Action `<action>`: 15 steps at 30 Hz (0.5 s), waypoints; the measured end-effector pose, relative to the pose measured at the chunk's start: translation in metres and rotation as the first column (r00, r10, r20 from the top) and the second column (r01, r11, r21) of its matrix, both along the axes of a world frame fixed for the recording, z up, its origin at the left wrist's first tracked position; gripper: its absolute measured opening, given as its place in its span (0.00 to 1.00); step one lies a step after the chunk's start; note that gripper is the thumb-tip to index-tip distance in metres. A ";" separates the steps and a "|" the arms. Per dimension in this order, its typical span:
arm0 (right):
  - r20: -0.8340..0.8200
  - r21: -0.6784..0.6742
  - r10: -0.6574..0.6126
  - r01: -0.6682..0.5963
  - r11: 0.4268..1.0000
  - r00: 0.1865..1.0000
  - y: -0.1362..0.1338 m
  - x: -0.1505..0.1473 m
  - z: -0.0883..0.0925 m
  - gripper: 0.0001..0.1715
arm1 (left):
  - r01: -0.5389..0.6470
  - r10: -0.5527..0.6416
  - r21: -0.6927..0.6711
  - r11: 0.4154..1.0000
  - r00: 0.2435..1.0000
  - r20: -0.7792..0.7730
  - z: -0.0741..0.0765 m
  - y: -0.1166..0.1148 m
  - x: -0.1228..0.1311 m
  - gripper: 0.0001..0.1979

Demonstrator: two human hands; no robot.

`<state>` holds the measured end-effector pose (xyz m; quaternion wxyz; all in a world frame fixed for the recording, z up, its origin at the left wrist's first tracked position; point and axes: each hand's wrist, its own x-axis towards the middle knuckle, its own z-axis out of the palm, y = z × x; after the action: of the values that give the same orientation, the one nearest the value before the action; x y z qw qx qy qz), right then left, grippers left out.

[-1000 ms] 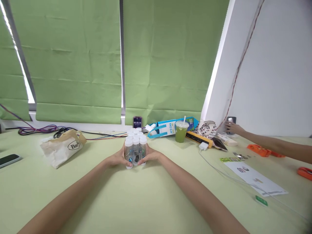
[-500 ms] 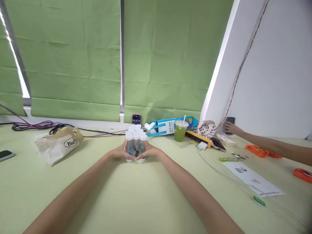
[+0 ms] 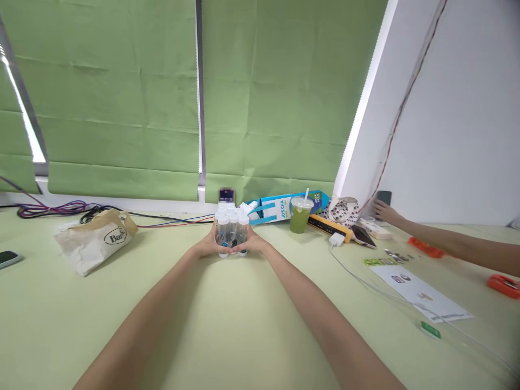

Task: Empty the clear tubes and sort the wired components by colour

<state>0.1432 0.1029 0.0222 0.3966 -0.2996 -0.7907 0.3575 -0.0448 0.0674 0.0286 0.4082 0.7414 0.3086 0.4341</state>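
Two hands hug a bunch of clear jars (image 3: 233, 233) with white lids. The left hand (image 3: 208, 242) grips one side and the right hand (image 3: 255, 241) grips the other, with both thumbs reaching across the front until they almost meet. The rest of the fingers are mostly hidden. A second ago, the jars were nearer to the person. Now they have gone farther back over the table (image 3: 235, 325) and a bit to the right, so they stand close to the small screen (image 3: 226, 195) and the handles of the blue bag (image 3: 280, 210). All the jars are upright and close together, so it looks like the hands are moving them as one bunch. Little blue and dark bits show inside the front ones. Off to the right, someone else's hand (image 3: 384, 210) is still at a dark phone (image 3: 384, 197).
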 end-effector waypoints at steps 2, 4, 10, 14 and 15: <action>-0.029 0.013 -0.002 0.003 1.000 1.000 0.000 0.001 -0.002 0.63 | -0.019 0.019 0.032 0.999 1.000 -0.005 -0.003 0.001 0.000 0.46; -0.055 0.027 -0.001 0.003 1.000 0.999 0.000 0.001 -0.006 0.63 | -0.049 0.050 0.075 0.996 0.999 -0.011 -0.006 0.002 0.000 0.46; -0.128 0.051 -0.090 0.097 0.994 0.988 0.002 0.002 -0.020 0.64 | -0.141 0.143 0.144 0.979 0.990 -0.001 -0.014 0.000 0.000 0.57; -0.133 0.038 -0.091 0.096 0.995 0.987 -0.004 0.006 -0.021 0.69 | -0.188 0.187 0.140 0.972 0.982 0.024 -0.016 -0.001 0.001 0.61; -0.124 0.022 -0.086 0.089 0.996 0.989 -0.007 0.009 -0.020 0.69 | -0.188 0.186 0.135 0.973 0.982 0.025 -0.017 -0.001 0.002 0.61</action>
<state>0.1521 0.0963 0.0025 0.4641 -0.3059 -0.7556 0.3466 -0.0433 0.0668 0.0116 0.3155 0.7327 0.3440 0.4952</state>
